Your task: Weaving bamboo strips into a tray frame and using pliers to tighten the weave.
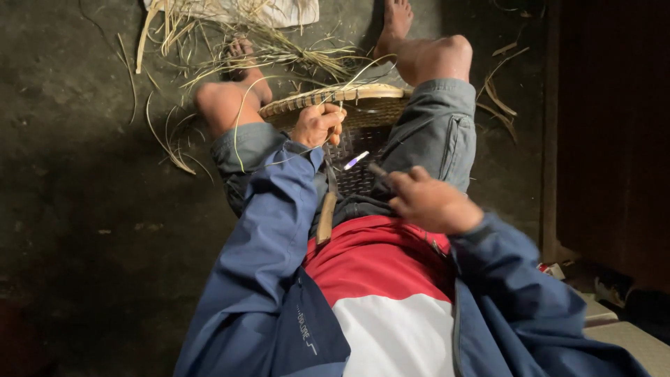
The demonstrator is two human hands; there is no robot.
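A round woven bamboo basket (363, 119) rests between my knees on my lap, its pale rim turned up toward me. My left hand (317, 124) is closed on the near left part of the rim, pinching a thin bamboo strip there. My right hand (427, 202) sits lower, over my right thigh, with fingers curled around a small dark tool handle (380, 171). A short pale blade or sliver (356, 160) shows above the basket's dark weave. A wooden-handled knife (325, 215) lies along my lap, by my left forearm.
Loose bamboo strips and shavings (265, 49) lie scattered on the dark floor around my bare feet (394, 21). A white cloth or sack (237, 10) lies at the top. A dark wall or door (614, 139) stands to the right, with small objects (607, 293) at its base.
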